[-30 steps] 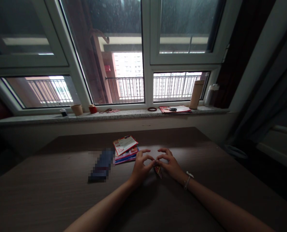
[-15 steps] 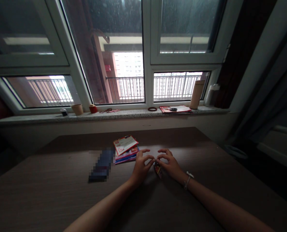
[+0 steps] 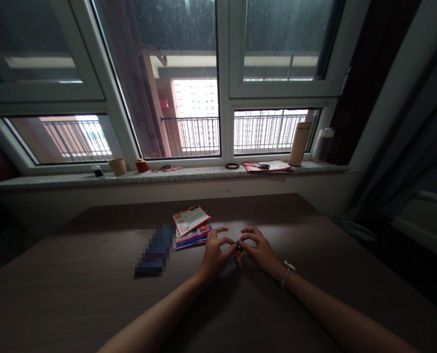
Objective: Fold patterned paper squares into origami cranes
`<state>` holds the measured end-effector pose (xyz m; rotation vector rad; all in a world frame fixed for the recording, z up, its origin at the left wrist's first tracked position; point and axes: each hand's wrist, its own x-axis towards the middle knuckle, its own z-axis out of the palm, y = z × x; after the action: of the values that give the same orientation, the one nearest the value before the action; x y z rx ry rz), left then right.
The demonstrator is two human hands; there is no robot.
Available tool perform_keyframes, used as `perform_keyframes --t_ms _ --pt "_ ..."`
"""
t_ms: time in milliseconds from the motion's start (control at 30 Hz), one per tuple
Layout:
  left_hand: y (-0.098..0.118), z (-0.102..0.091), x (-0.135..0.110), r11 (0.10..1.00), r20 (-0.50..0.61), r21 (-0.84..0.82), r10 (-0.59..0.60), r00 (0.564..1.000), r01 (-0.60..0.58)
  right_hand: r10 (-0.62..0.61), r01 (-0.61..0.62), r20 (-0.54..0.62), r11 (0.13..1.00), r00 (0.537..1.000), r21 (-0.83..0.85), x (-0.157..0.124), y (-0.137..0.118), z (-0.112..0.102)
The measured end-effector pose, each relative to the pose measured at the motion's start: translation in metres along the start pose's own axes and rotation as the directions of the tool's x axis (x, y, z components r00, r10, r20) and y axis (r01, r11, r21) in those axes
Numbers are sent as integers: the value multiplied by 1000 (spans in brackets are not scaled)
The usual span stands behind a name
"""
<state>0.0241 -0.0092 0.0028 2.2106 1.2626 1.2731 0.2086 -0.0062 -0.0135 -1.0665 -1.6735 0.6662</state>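
Note:
Between my fingertips is a small piece of folded printed paper point(image 3: 239, 257), dark with red and yellow print, tapering to a point toward me. My left hand point(image 3: 217, 252) pinches its far end from the left with thumb and forefinger. From the right, my right hand point(image 3: 258, 251) pinches the same end, its thumb and forefinger close to those of the left. The other fingers of both hands are curled loosely. Just left of my left hand lies a stack of printed leaflets point(image 3: 192, 221), the top one white with a red border.
A pixelated dark blue object point(image 3: 155, 251) lies left of the stack on the brown table point(image 3: 74, 294). Behind, the stone windowsill point(image 3: 203, 172) bears a paper cup point(image 3: 117, 166), a red tin point(image 3: 141, 165), a bracelet point(image 3: 232, 166), scissors point(image 3: 264, 166) on papers, and two bottles.
The folded paper has turned slightly between my fingertips, and more of its printed face shows. Both hands have stayed almost in place.

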Motion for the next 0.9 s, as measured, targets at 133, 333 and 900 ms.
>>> perform_keyframes --t_ms 133,333,900 --pt "2 -1 0 1000 -2 -7 -9 1000 9 -6 6 4 1000 1000 10 -1 -3 -1" --pt "6 -1 0 1000 24 -5 -14 1000 14 -3 3 -8 1000 1000 -15 -1 -5 -1" --pt "6 0 -1 997 0 75 23 1000 -23 4 -4 -26 1000 1000 10 0 -1 0"
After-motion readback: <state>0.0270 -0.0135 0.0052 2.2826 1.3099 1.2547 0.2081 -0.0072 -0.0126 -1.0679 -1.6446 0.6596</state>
